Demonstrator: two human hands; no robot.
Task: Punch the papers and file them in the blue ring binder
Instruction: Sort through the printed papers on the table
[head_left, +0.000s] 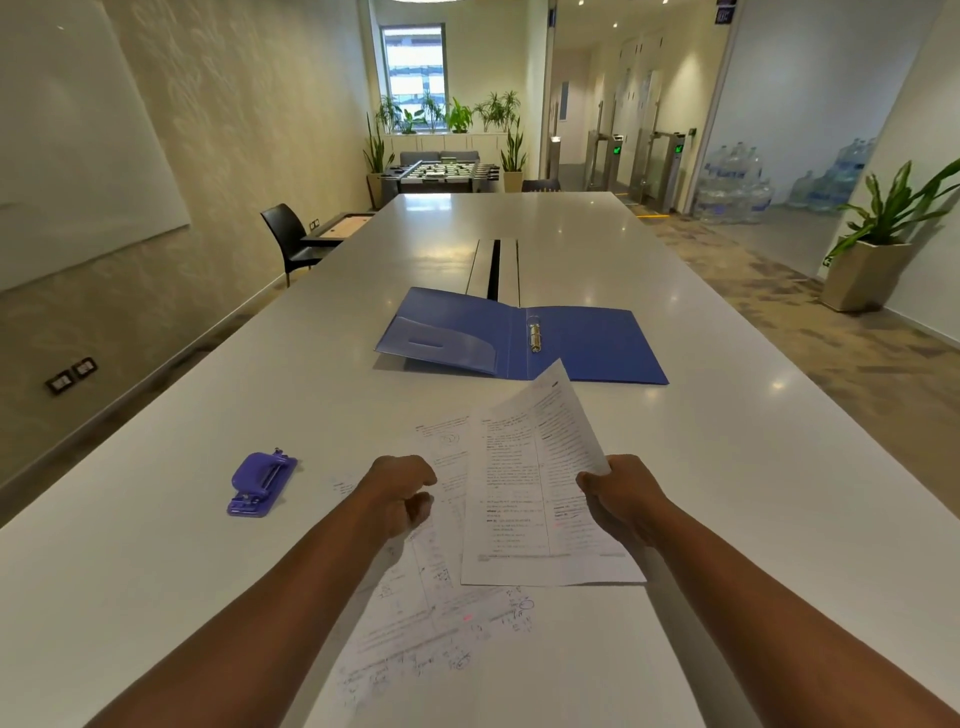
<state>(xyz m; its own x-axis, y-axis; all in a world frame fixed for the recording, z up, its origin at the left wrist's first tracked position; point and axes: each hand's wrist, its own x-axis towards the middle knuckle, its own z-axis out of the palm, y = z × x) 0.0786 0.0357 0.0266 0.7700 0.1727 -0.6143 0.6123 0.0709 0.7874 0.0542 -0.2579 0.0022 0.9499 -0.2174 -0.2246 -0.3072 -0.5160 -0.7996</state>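
Note:
A blue ring binder (587, 343) lies open on the white table, its metal rings (535, 336) showing at the spine. My right hand (621, 493) grips the right edge of a printed sheet (524, 493), lifted and tilted above the table. My left hand (402, 493) is curled into a loose fist over the loose papers (441, 623) lying flat near me; whether it pinches a sheet is unclear. A purple hole punch (261, 483) rests on the table to the left of my left hand.
The long white table (727, 467) has a cable slot (493, 267) behind the binder. A black chair (288, 236) stands at the left side. A potted plant (878, 249) is on the floor to the right.

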